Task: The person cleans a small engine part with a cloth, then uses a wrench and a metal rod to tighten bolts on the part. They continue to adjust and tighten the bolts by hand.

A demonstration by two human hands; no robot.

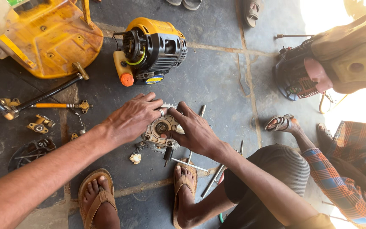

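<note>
On floor — left hand (133,118) | right hand (193,130) | both grips clamped, seemingly, on gear housing (161,128)

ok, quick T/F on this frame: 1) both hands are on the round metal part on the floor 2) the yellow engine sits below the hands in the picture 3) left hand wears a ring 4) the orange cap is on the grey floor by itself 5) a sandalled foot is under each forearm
1) Both hands, left hand and right hand, are on the round metal part. True.
2) The yellow engine sits below the hands. False: it stands above them in the picture.
3) The left hand wears a ring. True.
4) The orange cap lies alone on the floor. False: it is fitted on the engine's lower left side.
5) A sandalled foot lies under each forearm. True: left foot, right foot.
</note>
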